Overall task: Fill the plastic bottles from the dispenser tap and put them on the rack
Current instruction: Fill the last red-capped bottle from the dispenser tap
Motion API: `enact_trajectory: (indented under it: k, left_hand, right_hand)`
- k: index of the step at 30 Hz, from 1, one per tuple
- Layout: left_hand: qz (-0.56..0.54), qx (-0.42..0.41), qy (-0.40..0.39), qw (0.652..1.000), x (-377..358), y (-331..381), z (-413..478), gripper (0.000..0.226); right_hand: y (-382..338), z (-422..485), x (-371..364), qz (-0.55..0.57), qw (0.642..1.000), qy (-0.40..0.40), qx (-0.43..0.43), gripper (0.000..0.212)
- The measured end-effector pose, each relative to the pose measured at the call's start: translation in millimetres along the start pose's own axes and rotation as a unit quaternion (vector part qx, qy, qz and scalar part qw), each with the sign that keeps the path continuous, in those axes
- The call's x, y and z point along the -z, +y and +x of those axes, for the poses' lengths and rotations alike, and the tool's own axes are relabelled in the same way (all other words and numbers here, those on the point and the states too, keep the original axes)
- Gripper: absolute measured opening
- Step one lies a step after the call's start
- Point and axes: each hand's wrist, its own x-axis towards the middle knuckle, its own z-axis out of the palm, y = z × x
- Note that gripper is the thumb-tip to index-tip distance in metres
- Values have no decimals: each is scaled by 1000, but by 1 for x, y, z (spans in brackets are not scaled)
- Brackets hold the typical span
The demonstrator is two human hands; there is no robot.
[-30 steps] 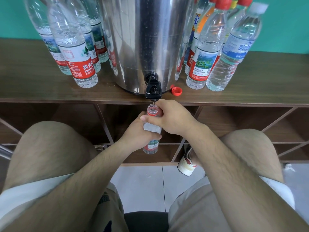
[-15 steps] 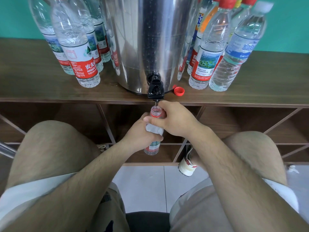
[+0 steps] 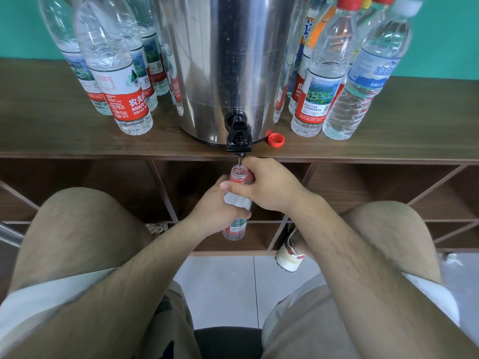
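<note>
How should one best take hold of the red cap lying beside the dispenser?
Pinch the red cap across its outer wall, thumb and finger on opposite sides, coming from above. It lies flat and low on the shelf top, seemingly open side up, with the dispenser close on its left, so a side approach is cramped.

The top edge cuts off the dispenser (image 3: 215, 60).

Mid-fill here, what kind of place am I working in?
Probably an indoor water-refill corner, perhaps a staged one: a steel dispenser on a wooden rack with diagonal cubbies, plastic bottles crowded on both sides of it, and a tiled floor.
</note>
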Motion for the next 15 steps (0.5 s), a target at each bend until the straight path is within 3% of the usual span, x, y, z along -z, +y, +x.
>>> enact_trajectory:
  k: [15]
  left_hand:
    - [5,-2,-1,1000,-2,-3,3,73]
  right_hand:
    - [-3,-1,3,-10,1000,-2,7,44]
